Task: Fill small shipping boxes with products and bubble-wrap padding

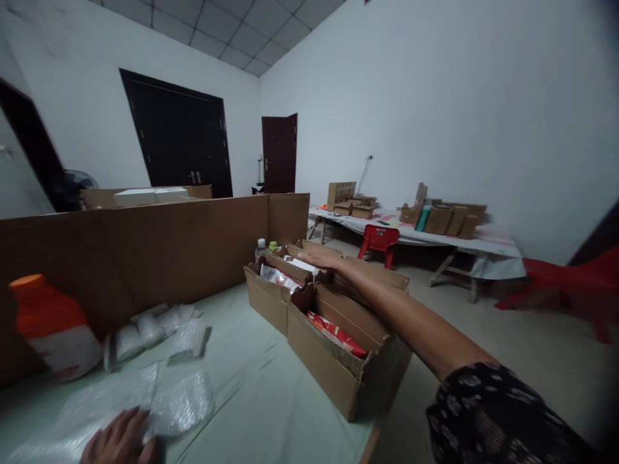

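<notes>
- White walls and a tiled ceiling close a wide room. Bare floor [507,335] lies open on the right, out to a long table [483,248] stacked with cartons and a red chair [378,240] in front of it.
- The pale green worktable [251,380] is shut in at the back by a cardboard wall [145,251]. Its right edge drops to the floor just beside the near box [329,367].
- The middle of the worktable is free between the boxes and the wrap on the left.
- The right hand [320,258] reaches far out over the far box [264,298], flat and palm down, fingers straight, gripping nothing. I cannot tell whether it touches the flap.
- The far box is open brown cardboard with its flaps up and white packets [278,277] inside. It stands touching the near box, which shows a red packet [338,335].
- Two small bottles [262,248] stand behind the far box.
- The left hand [120,439] lies spread on a bubble wrap sheet [178,406] at the near edge, not closed on it.
- Wrapped bundles [149,328] and an orange-capped bottle [53,332] sit by the cardboard wall.
</notes>
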### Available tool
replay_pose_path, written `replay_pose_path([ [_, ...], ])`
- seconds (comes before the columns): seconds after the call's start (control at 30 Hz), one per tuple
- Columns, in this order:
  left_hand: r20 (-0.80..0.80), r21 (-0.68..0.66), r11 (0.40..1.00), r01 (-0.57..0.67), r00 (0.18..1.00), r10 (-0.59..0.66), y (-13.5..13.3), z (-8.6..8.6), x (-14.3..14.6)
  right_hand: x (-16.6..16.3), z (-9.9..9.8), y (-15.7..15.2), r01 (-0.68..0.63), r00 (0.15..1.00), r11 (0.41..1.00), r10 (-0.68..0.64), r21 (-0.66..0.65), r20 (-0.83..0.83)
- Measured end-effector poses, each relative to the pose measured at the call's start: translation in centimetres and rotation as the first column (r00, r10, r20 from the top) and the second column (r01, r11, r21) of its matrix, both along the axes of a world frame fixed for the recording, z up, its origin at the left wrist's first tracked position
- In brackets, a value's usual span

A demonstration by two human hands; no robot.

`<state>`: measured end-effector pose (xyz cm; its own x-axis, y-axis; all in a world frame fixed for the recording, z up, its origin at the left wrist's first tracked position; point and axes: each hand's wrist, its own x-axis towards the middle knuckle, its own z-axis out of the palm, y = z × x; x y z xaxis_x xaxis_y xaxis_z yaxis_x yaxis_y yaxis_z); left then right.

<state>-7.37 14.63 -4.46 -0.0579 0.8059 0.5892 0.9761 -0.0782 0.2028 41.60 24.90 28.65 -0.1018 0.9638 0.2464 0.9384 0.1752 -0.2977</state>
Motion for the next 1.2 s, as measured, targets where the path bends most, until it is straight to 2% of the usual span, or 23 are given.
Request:
replay_pose_path([
  [0.07, -0.066, 0.103, 0.989, 0.107, 0.993, -0.101, -0.8, 1.7, 1.1, -2.3, 1.2, -1.1, -0.062, 0.997, 0.998, 0.063, -0.016, 0.051],
  [0.13, -0.051, 0.132, 0.972, 0.195, 0.981, -0.190, -1.7, 3.3, 2.0, -6.1, 1.9, -2.3, -0.162, 0.981, 0.985, 0.167, -0.053, 0.096],
  [0.2, 0.013, 0.140, 0.972, 0.188, 0.981, -0.191, -2.6, 4.2, 2.4, -10.9, 1.9, -4.2, -0.301, 0.938, 0.951, 0.309, -0.072, 0.159],
  [0.27, 0.042, 0.119, 0.984, 0.129, 0.990, -0.135, -3.8, 4.6, 1.9, -16.0, 1.1, -6.9, -0.461, 0.836, 0.884, 0.462, -0.076, 0.297],
  [0.33, 0.079, 0.115, 0.992, 0.046, 0.995, -0.055, -5.2, 4.5, 0.6, -20.8, -0.8, -9.8, -0.599, 0.717, 0.792, 0.596, -0.119, 0.361],
  [0.43, 0.164, 0.138, 0.983, -0.123, 0.981, 0.100, -7.2, 4.3, -2.2, -26.7, -5.8, -12.2, -0.736, 0.558, 0.620, 0.783, -0.272, 0.276],
  [0.47, 0.199, 0.144, 0.971, -0.188, 0.967, 0.158, -7.7, 4.2, -3.2, -28.4, -7.9, -12.2, -0.763, 0.533, 0.568, 0.823, -0.307, 0.199],
  [0.5, 0.236, 0.147, 0.956, -0.252, 0.948, 0.214, -8.0, 4.0, -4.2, -29.9, -10.1, -11.8, -0.769, 0.564, 0.562, 0.821, -0.305, 0.090],
  [0.53, 0.272, 0.145, 0.940, -0.310, 0.926, 0.263, -8.2, 3.8, -5.0, -31.2, -12.4, -11.1, -0.752, 0.633, 0.603, 0.773, -0.267, -0.039],
  [0.63, 0.350, 0.110, 0.913, -0.393, 0.875, 0.334, -7.8, 3.2, -6.3, -34.0, -18.5, -8.5, -0.701, 0.709, 0.677, 0.694, -0.222, -0.121],
  [0.7, 0.374, 0.076, 0.923, -0.378, 0.869, 0.325, -7.2, 2.8, -6.4, -35.2, -21.8, -7.1, -0.660, 0.751, 0.730, 0.634, -0.178, -0.183],
  [0.8, 0.395, 0.021, 0.942, -0.334, 0.869, 0.299, -6.5, 2.5, -6.0, -36.4, -25.4, -5.5, -0.594, 0.772, 0.799, 0.534, -0.093, -0.344],
  [0.87, 0.406, -0.015, 0.949, -0.314, 0.866, 0.293, -6.2, 2.4, -5.9, -36.9, -27.0, -4.5, -0.548, 0.749, 0.835, 0.462, -0.052, -0.475],
  [0.97, 0.419, -0.060, 0.952, -0.301, 0.858, 0.298, -6.2, 2.4, -5.9, -37.2, -28.4, -2.6, -0.490, 0.664, 0.871, 0.353, -0.027, -0.659],
  [1.1, 0.437, -0.094, 0.951, -0.294, 0.846, 0.304, -6.3, 2.5, -6.0, -36.0, -29.3, -0.1, -0.412, 0.546, 0.911, 0.218, -0.033, -0.809],
  [1.2, 0.459, -0.100, 0.955, -0.279, 0.838, 0.293, -6.4, 2.6, -5.9, -34.8, -29.5, 1.0, -0.325, 0.510, 0.944, 0.131, -0.050, -0.850],
])
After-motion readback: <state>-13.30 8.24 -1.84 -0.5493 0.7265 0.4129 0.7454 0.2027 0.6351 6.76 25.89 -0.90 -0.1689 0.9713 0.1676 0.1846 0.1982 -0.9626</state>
